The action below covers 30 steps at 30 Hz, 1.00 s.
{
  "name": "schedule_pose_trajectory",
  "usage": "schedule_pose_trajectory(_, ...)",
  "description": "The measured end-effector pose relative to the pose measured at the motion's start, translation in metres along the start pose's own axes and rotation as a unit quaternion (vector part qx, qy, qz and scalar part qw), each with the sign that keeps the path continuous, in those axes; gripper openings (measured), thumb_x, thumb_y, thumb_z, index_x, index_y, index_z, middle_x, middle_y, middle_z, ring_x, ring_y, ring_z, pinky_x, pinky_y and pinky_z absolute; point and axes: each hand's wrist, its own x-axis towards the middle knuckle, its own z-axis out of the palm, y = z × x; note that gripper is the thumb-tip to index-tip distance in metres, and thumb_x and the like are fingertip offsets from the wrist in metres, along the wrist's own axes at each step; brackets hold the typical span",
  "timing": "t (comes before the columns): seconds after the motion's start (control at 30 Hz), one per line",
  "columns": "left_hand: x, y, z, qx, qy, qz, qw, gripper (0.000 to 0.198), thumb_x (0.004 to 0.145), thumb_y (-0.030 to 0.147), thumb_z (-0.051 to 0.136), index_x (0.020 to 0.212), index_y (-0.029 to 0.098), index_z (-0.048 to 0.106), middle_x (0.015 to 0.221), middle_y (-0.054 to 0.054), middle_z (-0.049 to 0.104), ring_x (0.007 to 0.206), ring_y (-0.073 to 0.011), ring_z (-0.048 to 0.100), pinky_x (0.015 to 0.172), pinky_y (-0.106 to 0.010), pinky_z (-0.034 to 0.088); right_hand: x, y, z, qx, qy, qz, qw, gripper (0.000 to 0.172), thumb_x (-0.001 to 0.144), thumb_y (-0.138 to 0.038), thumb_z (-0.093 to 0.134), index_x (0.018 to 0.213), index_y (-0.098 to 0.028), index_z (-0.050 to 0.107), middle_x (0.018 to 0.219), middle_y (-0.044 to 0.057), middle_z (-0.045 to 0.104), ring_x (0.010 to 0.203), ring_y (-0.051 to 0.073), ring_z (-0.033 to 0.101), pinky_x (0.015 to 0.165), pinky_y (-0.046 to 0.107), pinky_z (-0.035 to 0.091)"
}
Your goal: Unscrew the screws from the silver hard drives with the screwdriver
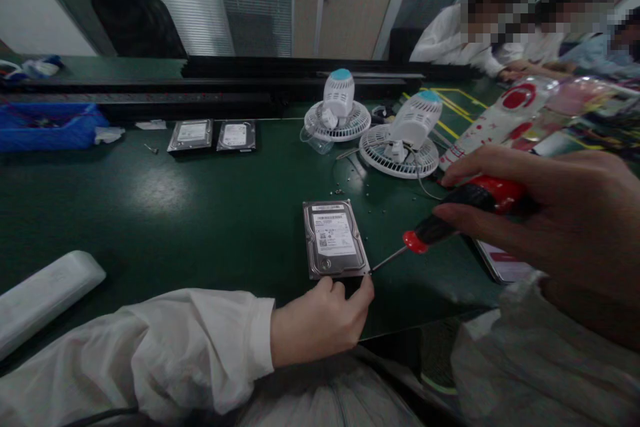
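A silver hard drive [334, 239] with a white label lies flat on the green table [200, 213], close to the near edge. My left hand [320, 320] pinches its near edge with thumb and fingers closed on it. My right hand [555, 220] is wrapped around the red and black handle of a screwdriver [450, 220]. The thin metal tip of the tool touches the near right corner of the drive.
Two more hard drives [191, 135] [237, 135] lie further back. Two small white fans [339, 110] [405, 140] lie face down at the middle right, with small screws [350, 193] scattered near them. A blue bin [45, 127] stands far left. Other people sit at the back right.
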Motion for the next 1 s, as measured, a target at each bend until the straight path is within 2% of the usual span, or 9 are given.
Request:
schedule_pose_trajectory(0.13, -0.0005, 0.0007, 0.0011, -0.001, -0.002, 0.0, 1.0, 0.035, 0.1, 0.022, 0.043, 0.116, 0.01, 0.071, 0.137, -0.017, 0.06, 0.061, -0.0148, 0.061, 0.052, -0.031, 0.042, -0.0002, -0.0059, -0.0053, 0.076, -0.056, -0.022, 0.995, 0.03, 0.09, -0.047, 0.054, 0.109, -0.024, 0.056, 0.083, 0.0, 0.069, 0.062, 0.011, 0.062, 0.051, 0.024, 0.043)
schedule_pose_trajectory(0.27, -0.0006, 0.0018, 0.0032, -0.002, -0.001, 0.001, 1.0, 0.034, 0.1, 0.022, 0.043, 0.116, 0.011, 0.071, 0.138, -0.018, 0.06, 0.061, -0.0152, 0.061, 0.052, -0.032, 0.042, -0.0018, -0.0067, -0.0059, 0.05, -0.033, 0.006, 0.998, 0.033, 0.09, -0.057, 0.056, 0.098, -0.025, 0.059, 0.057, -0.006, 0.054, 0.044, 0.005, 0.045, 0.043, 0.021, 0.033)
schedule_pose_trajectory(0.33, -0.0007, 0.0023, 0.0035, -0.001, 0.0, 0.0, 1.0, 0.035, 0.1, 0.021, 0.042, 0.115, 0.011, 0.072, 0.138, -0.017, 0.06, 0.061, -0.0152, 0.061, 0.052, -0.032, 0.041, -0.0039, -0.0053, -0.0052, 0.035, -0.021, 0.032, 0.999, 0.032, 0.089, -0.056, 0.058, 0.095, -0.025, 0.061, 0.057, -0.007, 0.055, 0.043, 0.005, 0.044, 0.044, 0.022, 0.032)
schedule_pose_trajectory(0.47, -0.0011, 0.0021, 0.0022, 0.001, 0.0, 0.003, 1.0, 0.035, 0.1, 0.022, 0.043, 0.115, 0.012, 0.072, 0.138, -0.017, 0.06, 0.06, -0.0153, 0.061, 0.052, -0.032, 0.041, -0.0056, -0.0035, -0.0058, 0.064, -0.046, 0.02, 0.997, 0.038, 0.088, -0.05, 0.056, 0.116, -0.023, 0.058, 0.089, 0.003, 0.07, 0.065, 0.013, 0.063, 0.052, 0.027, 0.043)
schedule_pose_trajectory(0.53, -0.0013, 0.0018, 0.0016, 0.001, -0.002, 0.003, 1.0, 0.034, 0.099, 0.022, 0.044, 0.115, 0.012, 0.072, 0.138, -0.017, 0.059, 0.06, -0.0156, 0.061, 0.052, -0.032, 0.041, -0.0044, -0.0032, -0.0056, 0.068, -0.055, 0.007, 0.996, 0.039, 0.09, -0.053, 0.053, 0.115, -0.023, 0.057, 0.083, 0.002, 0.068, 0.062, 0.012, 0.062, 0.052, 0.027, 0.044)
schedule_pose_trajectory(0.67, -0.0013, 0.0018, 0.0023, -0.001, -0.004, 0.003, 1.0, 0.035, 0.1, 0.022, 0.043, 0.114, 0.013, 0.073, 0.139, -0.017, 0.059, 0.06, -0.0156, 0.061, 0.052, -0.032, 0.041, -0.0029, -0.0014, -0.0039, 0.02, -0.026, 0.022, 0.999, 0.036, 0.09, -0.058, 0.053, 0.096, -0.023, 0.061, 0.05, -0.006, 0.047, 0.04, 0.006, 0.042, 0.042, 0.023, 0.032)
schedule_pose_trajectory(0.77, -0.0013, 0.0016, 0.0033, 0.001, -0.004, 0.003, 1.0, 0.035, 0.1, 0.022, 0.043, 0.114, 0.013, 0.073, 0.14, -0.017, 0.058, 0.061, -0.0157, 0.062, 0.052, -0.032, 0.041, -0.0042, 0.0005, -0.0041, 0.043, -0.035, 0.011, 0.998, 0.031, 0.09, -0.05, 0.055, 0.106, -0.024, 0.06, 0.066, -0.002, 0.061, 0.05, 0.009, 0.053, 0.047, 0.025, 0.04)
schedule_pose_trajectory(0.87, -0.0014, 0.0009, 0.003, 0.002, -0.006, 0.003, 1.0, 0.035, 0.1, 0.021, 0.042, 0.115, 0.012, 0.072, 0.14, -0.017, 0.058, 0.062, -0.0154, 0.062, 0.052, -0.032, 0.041, -0.0046, 0.0009, -0.0045, 0.065, -0.053, 0.005, 0.996, 0.04, 0.09, -0.05, 0.055, 0.119, -0.023, 0.056, 0.093, 0.004, 0.07, 0.063, 0.012, 0.062, 0.052, 0.028, 0.046)
schedule_pose_trajectory(1.0, -0.0016, -0.0003, 0.0011, -0.003, -0.012, 0.006, 1.0, 0.035, 0.099, 0.02, 0.041, 0.114, 0.013, 0.072, 0.139, -0.017, 0.058, 0.061, -0.0148, 0.061, 0.053, -0.032, 0.042, -0.0043, -0.0009, -0.004, 0.03, -0.028, 0.034, 0.999, 0.034, 0.09, -0.056, 0.055, 0.101, -0.024, 0.062, 0.065, -0.003, 0.062, 0.044, 0.007, 0.048, 0.043, 0.024, 0.035)
